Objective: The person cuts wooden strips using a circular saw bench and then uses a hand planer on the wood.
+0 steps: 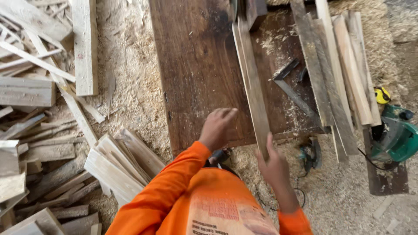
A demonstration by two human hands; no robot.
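Wood strip held at just one end, and that's the sketchy part

Right hand [275, 167] is closed around the near end of a long thin strip [254, 93] lying lengthwise on the dark board [198, 69], far end loose. Left hand [217, 128] hovers over the board's near edge, fingers curled, holding nothing. I'd guess the strip could swing, or skid on the sawdust [130, 87] toward the metal square [289, 82] just beside it.

Hands: two, left hand [217, 127] and right hand [273, 165]
Dark wide board [196, 65]: one
Held plank [253, 91]: one
Metal square [292, 85]: one
Green power tool [394, 135]: one
Yellow tape measure [382, 95]: one
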